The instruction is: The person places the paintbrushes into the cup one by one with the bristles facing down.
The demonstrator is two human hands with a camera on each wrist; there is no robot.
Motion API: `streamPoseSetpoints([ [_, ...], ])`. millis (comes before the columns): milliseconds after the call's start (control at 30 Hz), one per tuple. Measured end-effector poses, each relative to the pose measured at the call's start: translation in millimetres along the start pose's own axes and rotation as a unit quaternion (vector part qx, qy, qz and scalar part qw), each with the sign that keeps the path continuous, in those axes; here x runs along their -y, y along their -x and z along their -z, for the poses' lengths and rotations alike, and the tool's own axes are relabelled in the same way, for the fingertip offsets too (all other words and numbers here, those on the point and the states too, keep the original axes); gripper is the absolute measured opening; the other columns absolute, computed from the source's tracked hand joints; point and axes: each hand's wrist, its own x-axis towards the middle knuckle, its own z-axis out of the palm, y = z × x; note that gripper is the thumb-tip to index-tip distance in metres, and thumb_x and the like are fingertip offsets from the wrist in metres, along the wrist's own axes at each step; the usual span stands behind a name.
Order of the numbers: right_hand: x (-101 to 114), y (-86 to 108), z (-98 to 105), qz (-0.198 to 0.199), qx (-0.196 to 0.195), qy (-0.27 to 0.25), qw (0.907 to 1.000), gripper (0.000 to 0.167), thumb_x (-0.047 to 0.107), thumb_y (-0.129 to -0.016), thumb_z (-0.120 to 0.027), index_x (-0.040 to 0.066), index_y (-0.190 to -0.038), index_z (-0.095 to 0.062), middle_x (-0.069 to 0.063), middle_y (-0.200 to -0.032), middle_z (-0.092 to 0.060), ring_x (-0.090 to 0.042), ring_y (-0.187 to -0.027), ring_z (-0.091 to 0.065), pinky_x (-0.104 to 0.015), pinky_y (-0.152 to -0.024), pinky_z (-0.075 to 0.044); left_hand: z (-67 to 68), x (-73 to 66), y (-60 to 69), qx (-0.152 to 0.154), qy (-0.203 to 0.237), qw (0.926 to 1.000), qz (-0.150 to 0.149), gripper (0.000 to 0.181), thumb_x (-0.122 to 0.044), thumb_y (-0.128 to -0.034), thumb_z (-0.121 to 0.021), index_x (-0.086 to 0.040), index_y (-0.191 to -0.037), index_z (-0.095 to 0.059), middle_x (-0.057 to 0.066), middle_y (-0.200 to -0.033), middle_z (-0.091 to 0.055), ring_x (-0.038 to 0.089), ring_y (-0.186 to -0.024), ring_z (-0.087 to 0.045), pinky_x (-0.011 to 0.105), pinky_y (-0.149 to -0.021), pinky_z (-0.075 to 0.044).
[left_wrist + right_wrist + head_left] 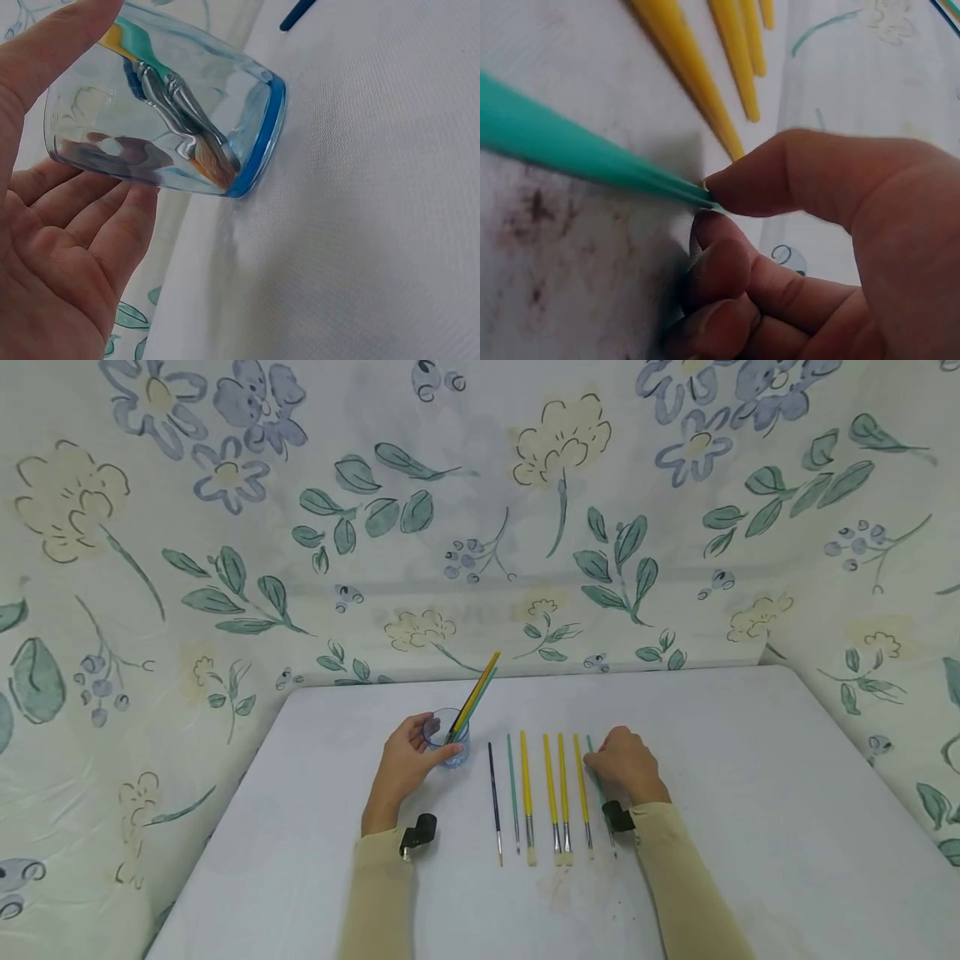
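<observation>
Floral cloth [480, 547] up the back, white table [300, 860] under the rest
The left hand [407, 764] is wrapped round a clear cup [456, 761] and the right hand [628, 766] is in a fingertip pinch. The cup sits between left thumb and fingers, probably so it doesn't tip under the handles sticking out. Six loose brushes [551, 793] lie side by side between the hands, handles away from the person, presumably so each one's easy to grab by its end. A few cup brushes [473, 700] stand bristles down, leaning past the left thumb toward the right hand's side, likely just propped by the rim. Last, one teal brush [570, 146] is caught by its handle end between right thumb and index finger, seemingly to avoid bumping its neighbours.
</observation>
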Motion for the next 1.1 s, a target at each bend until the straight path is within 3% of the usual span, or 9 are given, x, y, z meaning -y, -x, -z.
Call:
streamPoseSetpoints([
  [167,1.9,2.3,-2.4,0.012,-0.007,0.016,0.9998,0.029,0.028,-0.085,-0.071,0.000,-0.088,-0.066,-0.011,-0.077,-0.067,-0.022,-0.064,-0.060,-0.028,-0.051,-0.045,0.3,1.1,-1.3,0.000,0.000,1.0000,-0.004,0.090,-0.036,-0.0827,-0.088,-0.006,-0.154,-0.042,0.017,-0.155,-0.053,0.031,-0.152,-0.044,0.040,-0.128,-0.037],
  [367,4.3,5.3,-2.6,0.020,-0.013,0.041,0.9989,0.027,0.027,-0.081,-0.071,0.002,-0.086,-0.061,-0.009,-0.074,-0.062,-0.023,-0.064,-0.058,-0.030,-0.053,-0.043,-0.7,0.4,-1.8,-0.006,-0.007,1.0000,0.000,0.090,-0.037,-0.0826,-0.088,-0.006,-0.154,-0.042,0.017,-0.156,-0.053,0.032,-0.152,-0.044,0.041,-0.127,-0.037],
  [733,0.8,6.9,6.6,0.031,0.004,0.024,0.9992,0.022,0.023,-0.090,-0.068,0.002,-0.083,-0.066,-0.006,-0.073,-0.060,-0.020,-0.064,-0.055,-0.027,-0.052,-0.040,-0.8,0.4,-0.8,-0.003,-0.004,1.0000,0.000,0.091,-0.037,-0.0828,-0.088,-0.007,-0.155,-0.041,0.016,-0.156,-0.052,0.031,-0.152,-0.043,0.040,-0.128,-0.036],
  [900,-4.0,4.2,14.1,0.043,0.019,0.000,0.9989,0.024,0.022,-0.095,-0.064,-0.001,-0.089,-0.071,-0.007,-0.076,-0.064,-0.019,-0.068,-0.058,-0.026,-0.055,-0.044,-0.8,0.6,-1.0,-0.001,-0.002,1.0000,0.000,0.091,-0.038,-0.0826,-0.088,-0.007,-0.155,-0.041,0.016,-0.156,-0.052,0.031,-0.152,-0.044,0.040,-0.128,-0.037],
  [1100,-10.4,0.5,21.4,0.066,0.046,-0.051,0.9954,0.029,0.018,-0.098,-0.059,-0.008,-0.108,-0.070,-0.013,-0.084,-0.073,-0.021,-0.074,-0.066,-0.029,-0.064,-0.054,-0.5,-0.2,0.2,-0.001,-0.004,1.0000,0.003,0.090,-0.037,-0.0831,-0.087,-0.007,-0.155,-0.041,0.016,-0.156,-0.052,0.031,-0.152,-0.043,0.040,-0.128,-0.037],
])
